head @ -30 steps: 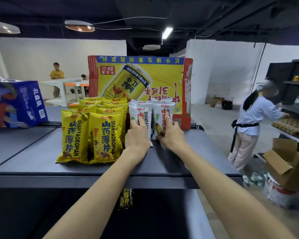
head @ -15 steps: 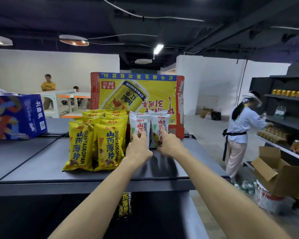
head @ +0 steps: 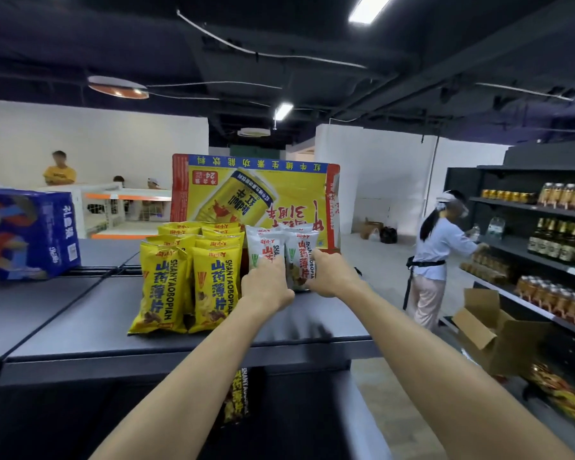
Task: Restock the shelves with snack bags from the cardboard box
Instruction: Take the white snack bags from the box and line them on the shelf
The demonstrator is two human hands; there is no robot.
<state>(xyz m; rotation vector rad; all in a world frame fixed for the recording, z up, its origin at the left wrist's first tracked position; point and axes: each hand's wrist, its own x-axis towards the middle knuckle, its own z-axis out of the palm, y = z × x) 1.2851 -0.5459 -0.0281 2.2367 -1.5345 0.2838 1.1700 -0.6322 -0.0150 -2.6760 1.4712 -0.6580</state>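
Two rows of white snack bags point(head: 301, 249) stand upright on the dark top shelf point(head: 80, 330), right of several rows of yellow snack bags point(head: 161, 290). My left hand point(head: 266, 283) presses against the front of the left white bag point(head: 267, 247). My right hand point(head: 329, 275) holds the right white bag at its right edge, fingers wrapped onto its front. A yellow and red drink carton point(head: 256, 194) stands behind the bags. The bags' lower halves are hidden by my hands.
A blue carton point(head: 24, 234) sits at the shelf's left. One yellow bag point(head: 236, 396) hangs on the level below. At the right a person point(head: 439, 260) works at a dark shelf of bottles point(head: 558, 240); an open cardboard box point(head: 492, 330) stands on the floor there.
The view has tilted up and drawn closer. Both hands stay on the front white bags, pushing them slightly back toward the drink carton.
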